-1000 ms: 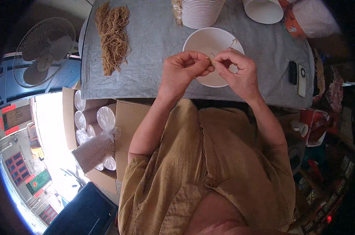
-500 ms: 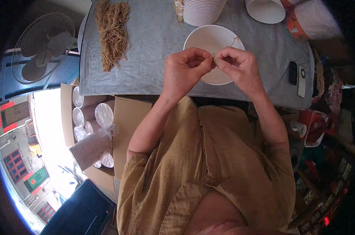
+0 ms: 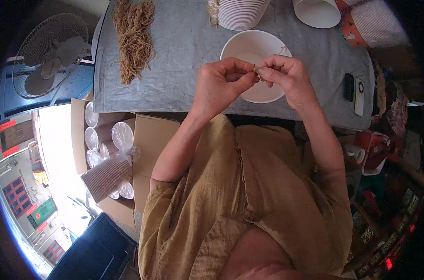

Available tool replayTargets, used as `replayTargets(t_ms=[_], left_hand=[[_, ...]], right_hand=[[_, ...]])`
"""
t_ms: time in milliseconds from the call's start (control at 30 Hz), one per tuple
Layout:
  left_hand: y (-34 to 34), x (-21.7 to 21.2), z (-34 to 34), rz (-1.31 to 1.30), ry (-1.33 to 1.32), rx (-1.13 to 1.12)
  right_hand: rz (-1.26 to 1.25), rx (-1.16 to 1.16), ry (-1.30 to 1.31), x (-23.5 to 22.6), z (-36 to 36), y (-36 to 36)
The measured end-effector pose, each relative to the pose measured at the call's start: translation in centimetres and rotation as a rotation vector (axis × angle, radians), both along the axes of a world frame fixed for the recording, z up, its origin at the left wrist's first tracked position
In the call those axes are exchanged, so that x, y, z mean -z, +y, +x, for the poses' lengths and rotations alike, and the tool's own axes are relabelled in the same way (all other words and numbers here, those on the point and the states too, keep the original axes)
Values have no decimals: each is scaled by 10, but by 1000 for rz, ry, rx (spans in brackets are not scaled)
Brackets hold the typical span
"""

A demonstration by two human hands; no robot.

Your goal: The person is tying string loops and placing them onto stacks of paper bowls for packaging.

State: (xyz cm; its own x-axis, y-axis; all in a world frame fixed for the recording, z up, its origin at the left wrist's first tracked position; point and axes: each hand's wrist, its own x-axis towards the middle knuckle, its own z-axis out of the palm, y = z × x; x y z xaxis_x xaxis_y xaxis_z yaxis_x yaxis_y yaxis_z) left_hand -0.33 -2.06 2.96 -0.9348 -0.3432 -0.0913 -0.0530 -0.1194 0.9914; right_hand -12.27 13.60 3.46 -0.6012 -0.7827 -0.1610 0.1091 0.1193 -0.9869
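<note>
My left hand (image 3: 215, 86) and my right hand (image 3: 292, 83) meet over a white paper tub (image 3: 240, 42) at the table's near edge. Thumbs and fingertips on both sides pinch a thin tan string (image 3: 283, 48). A loose bit of it shows beyond my right fingers, against the tub's far rim. The part between my fingertips is small and mostly covered, so any knot there cannot be made out. At the far left of the table lies a bundle of tan strings (image 3: 134, 42).
Beyond the tub stands a stack of paper tubs (image 3: 243, 13); another white tub (image 3: 317, 13) lies to its right. A white device (image 3: 359, 98) and a black one (image 3: 349, 87) lie at the right edge. Below left, a cardboard box (image 3: 156, 140) holds bagged cups (image 3: 123, 135). A fan (image 3: 50, 56) stands left.
My right thumb and fingers have shifted slightly and changed their pinch on the string. My left hand has barely moved.
</note>
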Motion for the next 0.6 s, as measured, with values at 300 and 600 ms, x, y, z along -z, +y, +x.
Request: replayTargets(t_ms=[300,600], left_hand=[[1,2,0,-34,-25,7],[-8,2,-1,213,-43,82]], right_hand=[[0,-12,-50,2,-2,0],[-18,27,34,-3,2,-1]])
